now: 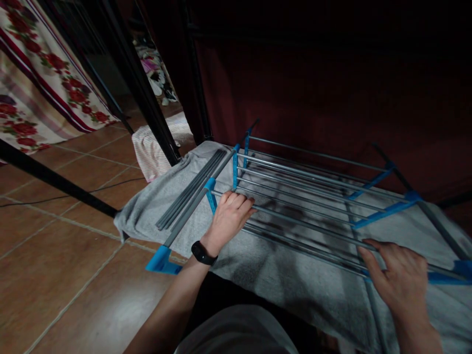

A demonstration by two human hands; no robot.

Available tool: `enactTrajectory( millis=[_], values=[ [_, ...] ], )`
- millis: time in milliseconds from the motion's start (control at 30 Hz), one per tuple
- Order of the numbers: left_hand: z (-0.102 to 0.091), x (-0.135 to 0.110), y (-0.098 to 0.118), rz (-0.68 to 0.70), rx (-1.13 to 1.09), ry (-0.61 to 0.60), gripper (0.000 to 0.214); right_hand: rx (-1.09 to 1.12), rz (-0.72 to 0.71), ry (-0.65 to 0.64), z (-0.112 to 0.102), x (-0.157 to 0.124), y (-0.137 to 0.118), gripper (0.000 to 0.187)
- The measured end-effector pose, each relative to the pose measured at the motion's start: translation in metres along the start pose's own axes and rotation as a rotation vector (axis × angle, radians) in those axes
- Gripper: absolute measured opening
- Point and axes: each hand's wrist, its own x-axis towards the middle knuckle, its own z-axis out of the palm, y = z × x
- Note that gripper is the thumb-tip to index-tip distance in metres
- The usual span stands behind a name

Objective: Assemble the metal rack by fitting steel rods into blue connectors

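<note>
A rack [302, 189] of grey metal rods joined by blue plastic connectors lies on its side on a grey towel [287, 280] spread over the floor. My left hand [229, 216], with a black band on the wrist, rests on the rods near the rack's left end, fingers curled over a rod. My right hand [398, 275] lies over the rods at the near right, fingers bent around them beside a blue connector [448, 278]. A bundle of loose grey rods [191, 189] lies on the towel left of the rack.
Brown tiled floor [55, 275] stretches to the left, crossed by a black bar [55, 182] and a thin cable. A black post [147, 103] stands behind a striped cloth. Floral fabric [40, 73] hangs at far left. A dark red wall backs the rack.
</note>
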Motion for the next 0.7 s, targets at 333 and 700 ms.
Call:
enactTrajectory(
  millis=[333,700],
  values=[
    [-0.009,-0.004,0.014,-0.075,-0.019,-0.024,0.035,0.009,-0.001,-0.001,0.000,0.000,0.000,0.035],
    [-0.115,-0.013,0.045,0.077,-0.115,0.027,0.040,-0.021,-0.014,0.016,-0.003,0.003,-0.003,0.036]
  ],
)
